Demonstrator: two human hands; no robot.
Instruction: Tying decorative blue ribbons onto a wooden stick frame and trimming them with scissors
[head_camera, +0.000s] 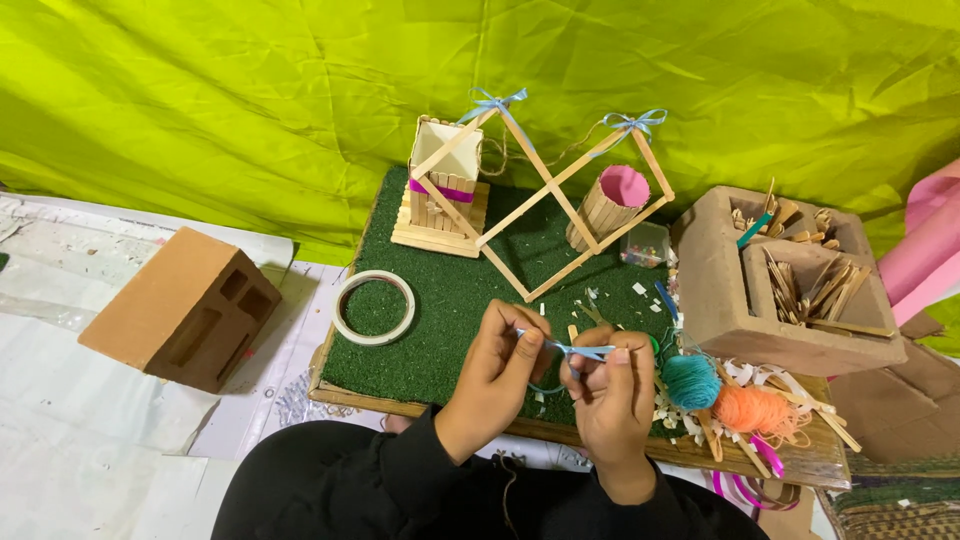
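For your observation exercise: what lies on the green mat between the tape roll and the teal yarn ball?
In the head view, the person's left hand and right hand, pinching a light blue ribbon, lie between tape roll and teal yarn ball.

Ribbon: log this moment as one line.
left hand: pinches ribbon | right hand: pinches ribbon | beside: teal yarn, orange yarn | under: turf board
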